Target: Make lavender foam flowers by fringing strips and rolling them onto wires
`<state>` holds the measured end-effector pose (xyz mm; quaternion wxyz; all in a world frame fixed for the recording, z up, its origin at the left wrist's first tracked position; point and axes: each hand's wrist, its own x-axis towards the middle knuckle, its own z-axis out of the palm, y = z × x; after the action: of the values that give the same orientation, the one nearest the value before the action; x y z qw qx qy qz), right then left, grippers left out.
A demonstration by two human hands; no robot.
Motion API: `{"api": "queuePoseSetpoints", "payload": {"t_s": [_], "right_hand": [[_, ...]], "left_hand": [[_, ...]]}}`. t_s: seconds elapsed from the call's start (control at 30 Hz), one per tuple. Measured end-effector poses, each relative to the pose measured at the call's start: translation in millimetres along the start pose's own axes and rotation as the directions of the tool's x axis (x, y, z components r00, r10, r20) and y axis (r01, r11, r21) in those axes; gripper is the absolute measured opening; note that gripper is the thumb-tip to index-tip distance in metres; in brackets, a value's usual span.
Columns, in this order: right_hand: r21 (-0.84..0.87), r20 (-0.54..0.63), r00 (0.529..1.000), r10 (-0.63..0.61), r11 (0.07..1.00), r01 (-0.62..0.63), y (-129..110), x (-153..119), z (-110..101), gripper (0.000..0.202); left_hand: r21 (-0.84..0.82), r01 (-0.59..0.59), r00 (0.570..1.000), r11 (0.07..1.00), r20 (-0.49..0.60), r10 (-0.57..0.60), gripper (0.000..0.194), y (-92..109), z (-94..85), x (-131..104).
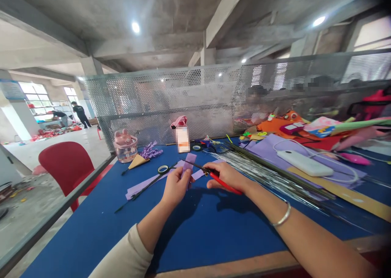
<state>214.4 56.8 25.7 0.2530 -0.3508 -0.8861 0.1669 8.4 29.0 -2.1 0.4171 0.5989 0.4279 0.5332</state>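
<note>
My left hand is closed on a short purple paper strip, which sticks up above the thumb and fingers. In my right hand is a pair of scissors with red handles. Their dark blades point left and reach the strip just above my left fingers; whether they are parted I cannot tell. Under and behind my left hand, longer purple paper strips lie on the blue tabletop. A roll of tape and a dark green stem rest on these strips.
Silvery wires and dark green rods lie to the right, beside purple sheets and a white power strip. A pink bottle stands back left. A perforated metal screen borders the far edge. A red chair stands left.
</note>
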Motion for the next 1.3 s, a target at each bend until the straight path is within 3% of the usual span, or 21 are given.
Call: {"api": "queuePoseSetpoints", "payload": {"t_s": [0.27, 0.6, 1.3], "right_hand": [[0.064, 0.076, 0.997, -0.010, 0.998, 0.005, -1.3, -2.9, -3.5, 0.066], [0.097, 0.086, 0.996, -0.005, 0.995, -0.003, -4.8, -1.0, -1.2, 0.068], [0.101, 0.083, 0.992, 0.096, 0.989, -0.104, -7.5, 0.3, -3.2, 0.053]], "left_hand": [[-0.037, 0.014, 0.996, 0.999, -0.083, -0.017, 0.030, 0.7, 0.6, 3.2], [0.046, -0.020, 1.000, 0.999, -0.010, 0.020, 0.026, 0.1, 2.5, -0.8], [0.065, -0.009, 1.000, 0.998, -0.001, 0.009, 0.031, -3.7, 2.5, 1.6]]}}
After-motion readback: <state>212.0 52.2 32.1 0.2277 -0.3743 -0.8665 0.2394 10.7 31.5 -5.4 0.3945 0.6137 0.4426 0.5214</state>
